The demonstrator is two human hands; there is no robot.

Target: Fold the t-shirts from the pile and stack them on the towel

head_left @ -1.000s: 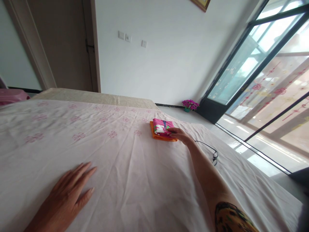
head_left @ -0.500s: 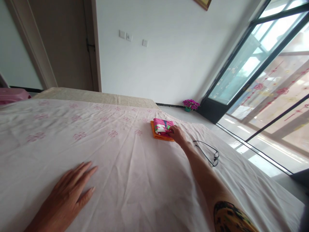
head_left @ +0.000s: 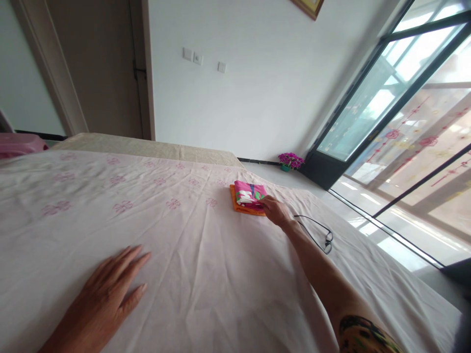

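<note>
A pink folded cloth (head_left: 250, 192) with white, green and blue patches lies on top of an orange folded cloth (head_left: 236, 202), both flat on the bedsheet. My right hand (head_left: 275, 210) reaches to the near right corner of the pink cloth. Its fingers are closed together on that edge; the fingertips are partly hidden. My left hand (head_left: 110, 289) rests palm down on the sheet at the lower left, fingers stretched out and holding nothing. Black-framed glasses (head_left: 327, 238) lie with their arms unfolded just right of my right forearm.
A pale pink sheet (head_left: 165, 264) with flower prints and wrinkles covers the bed. Beyond its far right corner, a pot of purple flowers (head_left: 290, 161) stands on the floor. A pink plastic object (head_left: 22, 144) is at the far left, and a glass door (head_left: 368, 108) at the right.
My right hand has shifted slightly right and towards me. The pink cloth's near edge, lifted a little before, now lies lower and flatter. My left hand stays on the sheet.
</note>
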